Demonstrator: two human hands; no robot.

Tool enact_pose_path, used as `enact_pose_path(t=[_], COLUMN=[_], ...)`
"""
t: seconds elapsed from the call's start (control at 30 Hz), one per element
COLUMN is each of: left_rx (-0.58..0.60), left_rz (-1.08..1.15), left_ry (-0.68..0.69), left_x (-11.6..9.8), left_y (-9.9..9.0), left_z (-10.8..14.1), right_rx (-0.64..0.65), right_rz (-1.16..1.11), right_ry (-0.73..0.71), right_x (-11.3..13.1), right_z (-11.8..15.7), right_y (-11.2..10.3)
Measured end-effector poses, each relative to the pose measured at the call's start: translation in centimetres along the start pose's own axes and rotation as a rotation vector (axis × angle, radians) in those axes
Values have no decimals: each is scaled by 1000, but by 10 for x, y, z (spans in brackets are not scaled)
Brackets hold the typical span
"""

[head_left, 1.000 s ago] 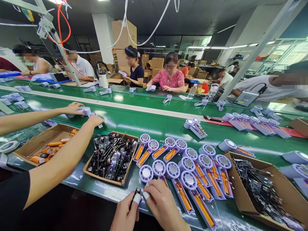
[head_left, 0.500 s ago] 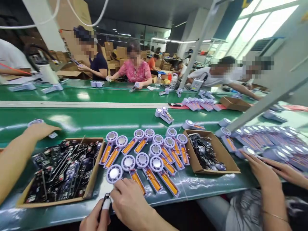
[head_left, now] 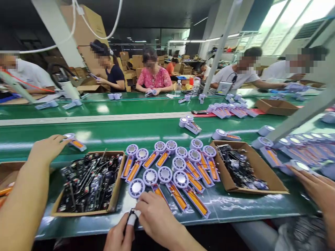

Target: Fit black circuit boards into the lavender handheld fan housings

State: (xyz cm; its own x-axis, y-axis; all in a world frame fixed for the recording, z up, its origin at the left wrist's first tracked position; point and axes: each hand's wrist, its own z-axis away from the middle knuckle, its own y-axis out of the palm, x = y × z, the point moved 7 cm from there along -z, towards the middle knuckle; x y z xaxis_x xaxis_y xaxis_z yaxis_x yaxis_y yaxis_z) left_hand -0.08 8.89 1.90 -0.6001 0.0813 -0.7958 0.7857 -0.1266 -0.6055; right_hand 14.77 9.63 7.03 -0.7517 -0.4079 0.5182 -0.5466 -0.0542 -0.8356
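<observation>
While 2 boxes flank lilac units, the left hand holds 1 black piece, the right hand perhaps pinching it.

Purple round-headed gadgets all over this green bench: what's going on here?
The left hand holds a small black part, and the right hand has its fingertips close against it. Beyond lie purple units with orange strips, between cartons of dark parts. A co-worker's hand is at another unit on the left.
</observation>
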Motion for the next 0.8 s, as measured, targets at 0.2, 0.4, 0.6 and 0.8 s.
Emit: enact_pose_path(t=[0.2,0.4,0.6,0.8], left_rx=[-34,-24,-133,40], left_rz=[38,-206,-459,-356], left_ry=[-65,30,241,201], left_x=[-21,-26,-35,-47], left_y=[-8,-11,-6,-9], left_z=[8,14,16,10], right_rx=[37,74,59,38], right_rz=[-85,11,161,-67], right_ry=[-21,-47,-31,-17], right_x=[10,24,26,14], right_z=[-3,-6,-8,-5], right_y=[-12,-20,-11,-12])
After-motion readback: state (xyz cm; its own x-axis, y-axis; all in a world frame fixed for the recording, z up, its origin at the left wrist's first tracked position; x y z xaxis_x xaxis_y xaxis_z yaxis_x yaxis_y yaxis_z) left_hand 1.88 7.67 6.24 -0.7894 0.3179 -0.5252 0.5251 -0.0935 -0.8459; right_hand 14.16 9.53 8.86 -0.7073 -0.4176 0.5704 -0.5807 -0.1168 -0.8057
